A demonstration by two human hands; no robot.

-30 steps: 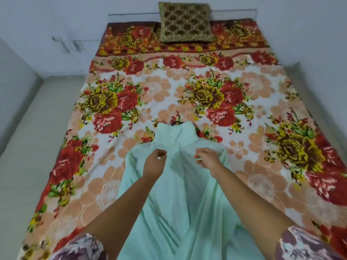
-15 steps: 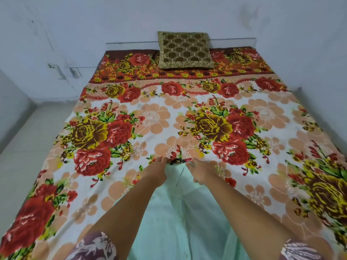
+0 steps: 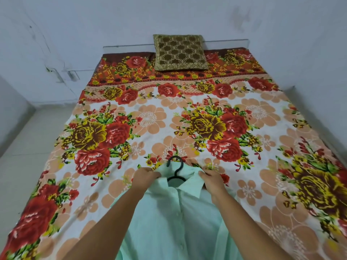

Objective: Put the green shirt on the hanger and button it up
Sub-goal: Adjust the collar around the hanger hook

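Green shirt lies front-up on the bed, near edge, centre. Your left grip pinches the collar's left side. Black hanger hook sticks out of the neck. Your right grip pinches the collar's right side.

The shirt is pale mint green with small matching buttons. The hanger is black. The bedsheet carries red and mustard roses with peach blossoms on white; beyond it, the cushion is olive-brown with a gold lattice pattern.
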